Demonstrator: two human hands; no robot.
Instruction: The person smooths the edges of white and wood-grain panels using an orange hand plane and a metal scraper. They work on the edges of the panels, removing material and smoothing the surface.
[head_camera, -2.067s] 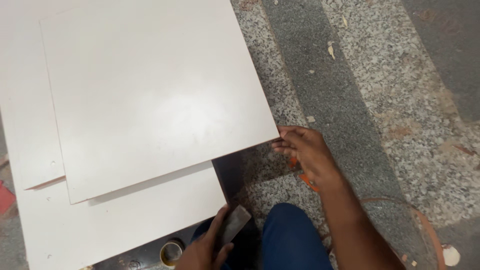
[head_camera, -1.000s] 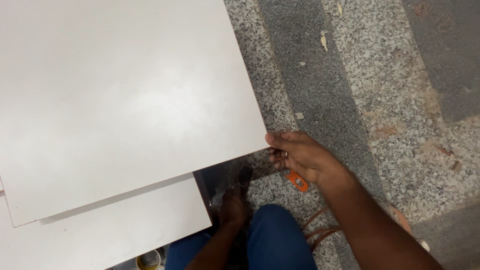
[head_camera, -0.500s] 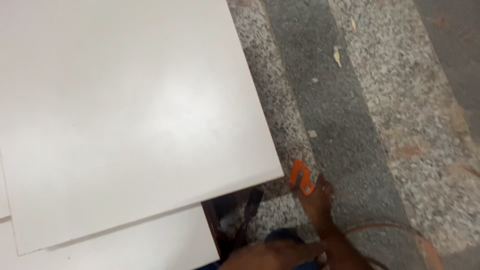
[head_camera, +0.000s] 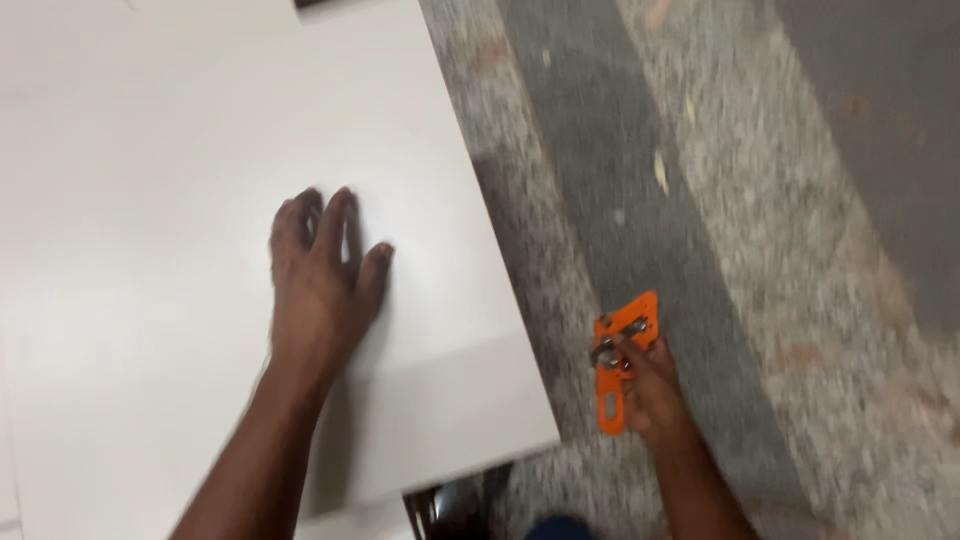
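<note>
A large white board (head_camera: 180, 130) fills the left of the view, lying over another white board (head_camera: 350, 522) whose edge shows beneath it. My left hand (head_camera: 320, 275) rests flat on the top board, palm down, fingers spread. To the right of the board's edge, over the stone floor, my right hand (head_camera: 650, 395) grips a small orange hand tool (head_camera: 618, 365) with metal parts at its upper end. The picture is blurred by motion.
The floor (head_camera: 800, 200) is speckled grey granite with a darker grey band running through it. Small bits of debris (head_camera: 661, 172) lie on the band. A dark object (head_camera: 455, 505) shows under the board's lower corner.
My left hand has come up from below the board and now lies flat on top of it. My right hand has left the board's corner and holds the orange tool beside it.
</note>
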